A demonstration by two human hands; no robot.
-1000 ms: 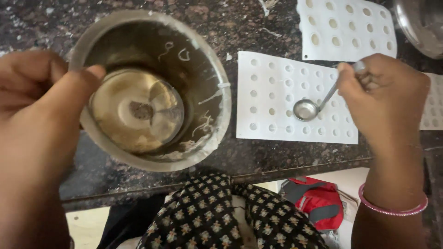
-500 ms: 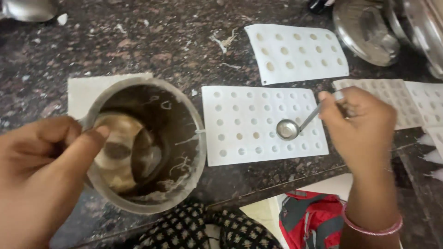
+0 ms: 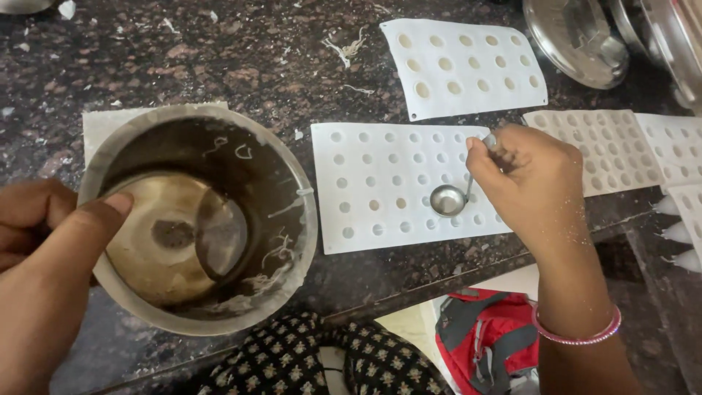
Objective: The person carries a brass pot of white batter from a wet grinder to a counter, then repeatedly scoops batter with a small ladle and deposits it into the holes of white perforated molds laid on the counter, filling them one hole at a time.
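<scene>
— Far left? Left hand (image 3: 44,241), partly cut off by the frame edge, thumb hooked over the rim of a steel pot (image 3: 201,219), other fingers curled outside the wall, mostly hidden.

— Inside the pot, past the thumb? Pale liquid low in the bottom, white streaks on the wall; dark patch in the middle, hard to make out.

— Right of that? White mould sheet (image 3: 395,183) on the dark stone counter (image 3: 219,66).

— Then? Small steel spoon (image 3: 450,197), bowl just below the fingertips, over the sheet's holes; contents not readable.

— Grip? Right hand (image 3: 534,183), fingers pressed together, pinching the handle, its top hidden.
</scene>
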